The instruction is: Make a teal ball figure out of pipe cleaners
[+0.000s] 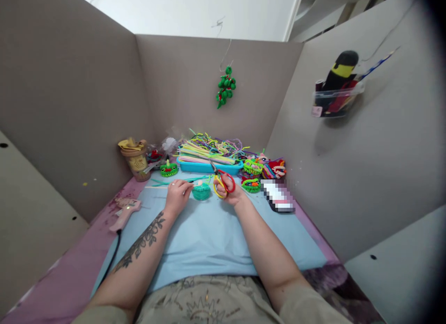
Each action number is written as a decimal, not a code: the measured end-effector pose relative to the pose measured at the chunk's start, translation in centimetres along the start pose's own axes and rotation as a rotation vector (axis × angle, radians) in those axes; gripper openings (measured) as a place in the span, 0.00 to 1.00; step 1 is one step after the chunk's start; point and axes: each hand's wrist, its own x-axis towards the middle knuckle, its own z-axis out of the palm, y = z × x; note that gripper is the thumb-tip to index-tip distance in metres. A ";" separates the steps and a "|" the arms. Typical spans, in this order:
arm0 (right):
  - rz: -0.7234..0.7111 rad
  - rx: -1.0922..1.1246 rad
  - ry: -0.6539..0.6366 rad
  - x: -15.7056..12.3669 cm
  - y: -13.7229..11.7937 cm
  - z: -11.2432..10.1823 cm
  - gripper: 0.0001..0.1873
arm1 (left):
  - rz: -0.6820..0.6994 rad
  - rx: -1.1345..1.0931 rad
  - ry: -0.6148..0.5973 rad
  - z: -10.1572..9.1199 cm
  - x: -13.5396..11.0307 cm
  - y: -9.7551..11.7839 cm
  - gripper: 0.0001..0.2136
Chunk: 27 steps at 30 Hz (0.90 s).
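Observation:
My left hand [178,196] is closed in a pinch at the middle of the table. A thin white pipe cleaner [156,188] runs out of it to the left. Just right of those fingertips is a round turquoise fuzzy piece [201,191], with a small pale bit at its top. My right hand [228,193] is wrapped round scissors [223,181] with red and yellow handles, whose blades point away from me towards the blue tray. Whether its fingers also touch the turquoise piece, I cannot tell. Loose turquoise pipe cleaners [163,181] lie behind my left hand.
A blue tray [209,167] heaped with pipe cleaners stands at the back. Green fuzzy figures [169,168] flank it. A pink glue gun [126,214] lies left, a phone [278,196] right. A cup [135,161] stands back left. Grey panels [216,73] enclose the table.

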 end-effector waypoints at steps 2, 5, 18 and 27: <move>-0.094 0.027 0.100 -0.1 -0.7 -0.8 0.30 | -0.009 -0.001 0.014 0.0 0.0 -0.1 0.10; -0.169 0.008 0.150 -0.5 -1.5 -1.6 0.34 | -0.005 0.002 0.018 0.1 0.1 -0.1 0.10; -0.063 -0.851 -0.103 -1.6 0.6 1.6 0.15 | -0.081 0.190 0.138 -1.0 0.2 -0.4 0.11; 0.024 -1.179 -0.069 -2.0 1.8 2.7 0.14 | -0.067 0.245 0.188 -1.4 0.1 -0.3 0.11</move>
